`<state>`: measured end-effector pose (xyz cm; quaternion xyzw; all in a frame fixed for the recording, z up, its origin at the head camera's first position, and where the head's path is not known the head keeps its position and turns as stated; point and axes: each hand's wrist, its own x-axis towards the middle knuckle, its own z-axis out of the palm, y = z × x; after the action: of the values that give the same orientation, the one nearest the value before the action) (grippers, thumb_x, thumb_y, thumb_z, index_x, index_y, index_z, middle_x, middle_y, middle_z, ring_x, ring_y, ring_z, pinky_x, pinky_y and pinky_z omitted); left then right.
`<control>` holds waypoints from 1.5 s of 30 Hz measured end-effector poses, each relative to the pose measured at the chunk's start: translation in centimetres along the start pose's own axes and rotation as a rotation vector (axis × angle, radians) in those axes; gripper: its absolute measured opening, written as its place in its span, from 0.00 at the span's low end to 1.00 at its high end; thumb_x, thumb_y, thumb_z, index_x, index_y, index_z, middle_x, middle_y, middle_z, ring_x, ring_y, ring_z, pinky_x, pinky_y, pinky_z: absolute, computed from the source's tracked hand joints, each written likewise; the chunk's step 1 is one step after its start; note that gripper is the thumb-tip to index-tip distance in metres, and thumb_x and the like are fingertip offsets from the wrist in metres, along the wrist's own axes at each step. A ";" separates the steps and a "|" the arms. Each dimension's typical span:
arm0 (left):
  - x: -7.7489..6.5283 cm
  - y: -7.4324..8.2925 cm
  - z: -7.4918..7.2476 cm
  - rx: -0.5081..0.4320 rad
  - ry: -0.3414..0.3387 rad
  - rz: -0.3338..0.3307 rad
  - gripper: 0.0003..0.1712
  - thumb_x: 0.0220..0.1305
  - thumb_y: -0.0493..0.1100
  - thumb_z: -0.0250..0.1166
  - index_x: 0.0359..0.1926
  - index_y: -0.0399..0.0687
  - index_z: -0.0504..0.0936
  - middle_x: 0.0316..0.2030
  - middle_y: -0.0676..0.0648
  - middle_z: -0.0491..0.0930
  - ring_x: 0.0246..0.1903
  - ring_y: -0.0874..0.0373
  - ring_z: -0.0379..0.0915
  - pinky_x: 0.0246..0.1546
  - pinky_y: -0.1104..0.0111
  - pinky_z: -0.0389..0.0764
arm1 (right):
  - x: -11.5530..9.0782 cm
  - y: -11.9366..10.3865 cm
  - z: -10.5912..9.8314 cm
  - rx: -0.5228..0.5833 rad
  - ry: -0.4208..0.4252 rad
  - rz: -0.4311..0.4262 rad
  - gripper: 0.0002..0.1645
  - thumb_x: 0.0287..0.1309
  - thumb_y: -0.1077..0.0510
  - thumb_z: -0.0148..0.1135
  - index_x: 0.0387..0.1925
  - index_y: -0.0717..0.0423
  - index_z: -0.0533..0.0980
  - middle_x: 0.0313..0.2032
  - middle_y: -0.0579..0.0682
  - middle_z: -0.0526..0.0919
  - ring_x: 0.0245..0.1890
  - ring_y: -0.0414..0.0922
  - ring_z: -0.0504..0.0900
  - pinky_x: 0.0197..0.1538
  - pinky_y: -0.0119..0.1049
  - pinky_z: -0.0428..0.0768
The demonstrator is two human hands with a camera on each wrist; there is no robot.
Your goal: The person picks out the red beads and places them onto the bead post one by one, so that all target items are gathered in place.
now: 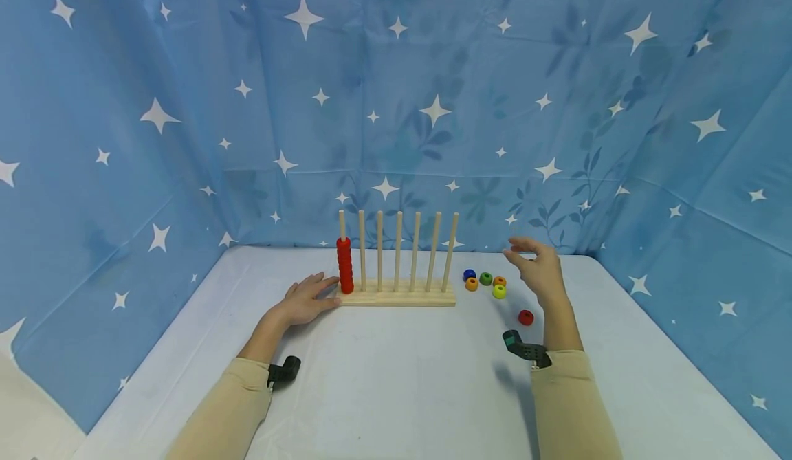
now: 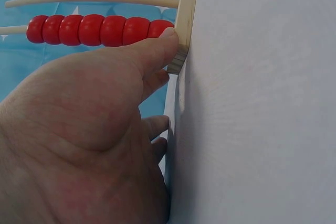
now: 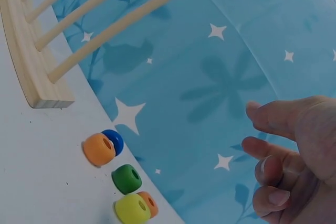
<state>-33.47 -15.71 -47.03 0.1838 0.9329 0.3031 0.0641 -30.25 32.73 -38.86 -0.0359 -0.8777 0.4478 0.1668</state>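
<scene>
A wooden bead rack [image 1: 396,298] with several upright pegs stands toward the back of the table. Stacked red beads [image 1: 344,266] fill most of its leftmost peg. My left hand [image 1: 306,300] holds the left end of the rack's base, thumb along the front and index finger behind, as the left wrist view shows. On the right, my right hand [image 1: 540,271] is raised above the table with nothing between its loosely bent fingers. Below it lies a single red bead [image 1: 526,318]. Nearer the rack are a green bead [image 3: 126,179] and a yellow bead [image 3: 132,209].
Two orange beads, one at the left [image 1: 471,284] and one at the right [image 1: 499,281], lie in the loose group with a blue bead [image 1: 469,275]. Behind the white table [image 1: 383,377] hangs a blue star-patterned curtain [image 1: 371,68].
</scene>
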 end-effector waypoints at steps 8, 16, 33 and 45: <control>0.1 0.1 -0.2 0.007 0.001 -0.004 0.37 0.77 0.56 0.59 0.79 0.50 0.65 0.81 0.32 0.51 0.81 0.33 0.40 0.77 0.33 0.35 | 0.1 1.0 -0.6 -0.013 -0.028 0.026 0.31 0.75 0.44 0.59 0.71 0.54 0.73 0.66 0.62 0.77 0.63 0.61 0.75 0.53 0.45 0.81; 0.2 0.1 -0.2 0.007 0.003 0.000 0.37 0.76 0.56 0.59 0.79 0.50 0.65 0.81 0.32 0.52 0.81 0.32 0.40 0.77 0.33 0.35 | -0.1 1.7 -1.2 -0.046 -0.074 0.026 0.31 0.76 0.45 0.59 0.72 0.56 0.72 0.66 0.64 0.76 0.63 0.63 0.76 0.57 0.49 0.82; 0.1 0.0 0.0 0.013 0.006 -0.001 0.37 0.77 0.56 0.59 0.79 0.49 0.65 0.81 0.32 0.52 0.81 0.32 0.40 0.77 0.33 0.35 | -0.4 3.1 -2.4 -0.107 -0.264 0.094 0.35 0.73 0.43 0.62 0.74 0.56 0.70 0.69 0.65 0.73 0.62 0.64 0.73 0.58 0.63 0.79; 0.0 0.1 0.0 0.008 0.002 0.002 0.37 0.77 0.56 0.60 0.79 0.50 0.65 0.81 0.32 0.51 0.81 0.32 0.40 0.77 0.32 0.35 | -0.3 3.9 -2.9 -0.166 -0.326 0.118 0.37 0.72 0.44 0.63 0.74 0.58 0.68 0.70 0.67 0.70 0.64 0.67 0.72 0.60 0.70 0.77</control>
<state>-33.46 -15.69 -46.97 0.1849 0.9339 0.2998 0.0622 -29.32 37.26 -40.45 -0.0281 -0.9234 0.3828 -0.0078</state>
